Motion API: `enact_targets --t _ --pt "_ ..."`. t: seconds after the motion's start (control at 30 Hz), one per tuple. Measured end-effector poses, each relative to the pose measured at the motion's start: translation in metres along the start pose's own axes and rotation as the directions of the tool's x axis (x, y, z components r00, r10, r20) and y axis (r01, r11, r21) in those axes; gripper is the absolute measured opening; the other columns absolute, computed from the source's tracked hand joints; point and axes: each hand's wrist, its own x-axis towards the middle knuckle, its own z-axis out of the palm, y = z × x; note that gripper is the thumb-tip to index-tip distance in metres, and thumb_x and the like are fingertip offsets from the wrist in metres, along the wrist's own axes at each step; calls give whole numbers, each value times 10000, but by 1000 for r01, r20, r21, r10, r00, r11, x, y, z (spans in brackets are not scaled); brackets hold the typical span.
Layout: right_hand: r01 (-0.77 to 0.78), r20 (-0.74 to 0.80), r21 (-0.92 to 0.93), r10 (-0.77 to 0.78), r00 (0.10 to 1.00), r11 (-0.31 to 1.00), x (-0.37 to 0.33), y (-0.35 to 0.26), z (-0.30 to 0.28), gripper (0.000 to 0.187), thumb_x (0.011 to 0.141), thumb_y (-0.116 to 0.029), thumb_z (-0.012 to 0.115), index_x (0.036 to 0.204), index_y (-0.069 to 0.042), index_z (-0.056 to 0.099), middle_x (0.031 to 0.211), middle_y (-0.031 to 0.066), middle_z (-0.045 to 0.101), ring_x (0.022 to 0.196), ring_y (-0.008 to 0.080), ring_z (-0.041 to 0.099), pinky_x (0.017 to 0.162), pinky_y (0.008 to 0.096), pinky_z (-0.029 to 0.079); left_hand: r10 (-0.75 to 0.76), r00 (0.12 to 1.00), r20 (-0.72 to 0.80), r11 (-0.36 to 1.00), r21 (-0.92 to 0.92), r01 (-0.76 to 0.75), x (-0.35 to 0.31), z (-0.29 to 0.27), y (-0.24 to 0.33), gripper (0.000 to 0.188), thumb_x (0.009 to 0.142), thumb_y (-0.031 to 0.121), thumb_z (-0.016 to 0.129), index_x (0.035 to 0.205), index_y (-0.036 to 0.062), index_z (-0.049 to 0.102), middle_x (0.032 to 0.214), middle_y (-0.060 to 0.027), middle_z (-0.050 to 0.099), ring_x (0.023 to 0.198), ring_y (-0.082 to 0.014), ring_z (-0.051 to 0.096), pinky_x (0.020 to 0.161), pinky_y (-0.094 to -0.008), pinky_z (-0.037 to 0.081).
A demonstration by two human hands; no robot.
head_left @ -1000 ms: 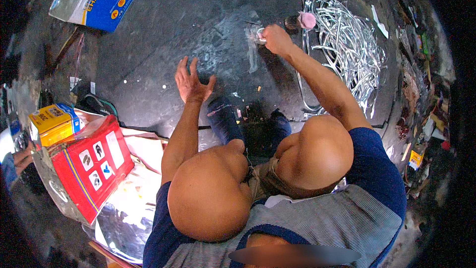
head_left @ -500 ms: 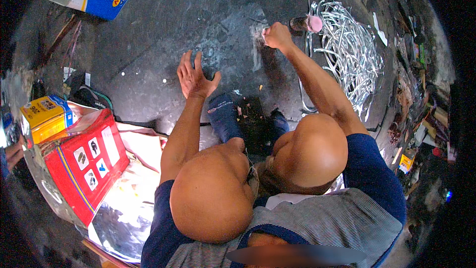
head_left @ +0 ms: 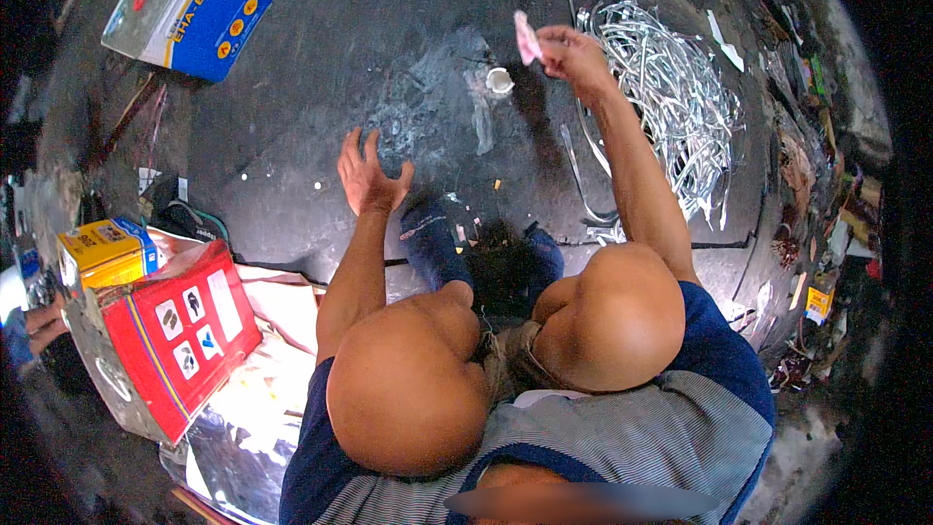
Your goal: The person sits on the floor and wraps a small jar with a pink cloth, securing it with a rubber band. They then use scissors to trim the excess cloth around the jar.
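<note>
My right hand (head_left: 580,58) is raised beside the left edge of a heap of shiny silver strips (head_left: 671,97). Its fingers are closed on a small pink-and-white piece (head_left: 526,37) that sticks out to the left; its exact kind cannot be made out. Just below that piece, a small round white thing (head_left: 499,82), ring-like in outline, lies on the dark ground sheet (head_left: 321,58). My left hand (head_left: 371,175) hovers over or rests on the sheet near a pale smeared patch, with fingers spread and nothing in them.
A blue-and-white container (head_left: 199,15) stands at the far left. On my left are a red box (head_left: 180,331), a yellow-and-blue box (head_left: 109,251) and a dark sandal (head_left: 190,214). Scraps and a small yellow packet (head_left: 819,305) litter the right edge.
My right hand has moved right and up from the pale patch, and now holds the pink-and-white piece. The white thing shows where the hand was. The dark, pink-ended object beside the heap no longer shows there.
</note>
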Motion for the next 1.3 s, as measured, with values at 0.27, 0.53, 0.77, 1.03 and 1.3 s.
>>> enact_targets --t 0.27,0.53,0.77,1.03,1.3 --pt "-77 17 -101 79 997 992 34 120 19 207 852 -139 745 1035 -45 723 880 40 724 748 157 680 687 280 559 -6 999 34 1000 17 6 -1 0 0 825 715 396 817 1426 144 482 1544 -147 375 1452 -373 322 1197 -492 280" --pt "58 -287 -649 -314 905 759 22 99 53 193 771 -193 727 941 -101 735 843 184 730 819 386 711 784 476 558 -46 997 56 998 42 44 -3 0 0 848 710 404 833 1433 152 468 1553 -144 363 1461 -376 303 1201 -498 266" --pt "267 -177 -736 -557 811 622 15 117 59 145 833 -126 662 949 -70 729 902 192 696 865 408 670 796 506 543 -22 1000 14 999 36 22 -2 -1 2 844 692 372 857 1422 158 493 1540 -149 395 1419 -394 362 1178 -510 307" --pt "406 -81 -707 -637 766 579 0 128 62 163 835 -104 684 957 -25 759 1015 207 653 936 398 651 796 482 543 -50 997 60 998 30 48 0 -1 0 852 715 374 824 1454 159 458 1567 -140 350 1464 -373 303 1203 -497 268" --pt "244 -390 -531 -490 780 811 16 143 71 156 829 -176 734 909 -49 778 867 179 672 852 385 634 760 488 491 -23 999 41 1000 2 23 1 1 -2 881 676 367 828 1449 163 457 1548 -153 367 1444 -398 323 1187 -523 281"
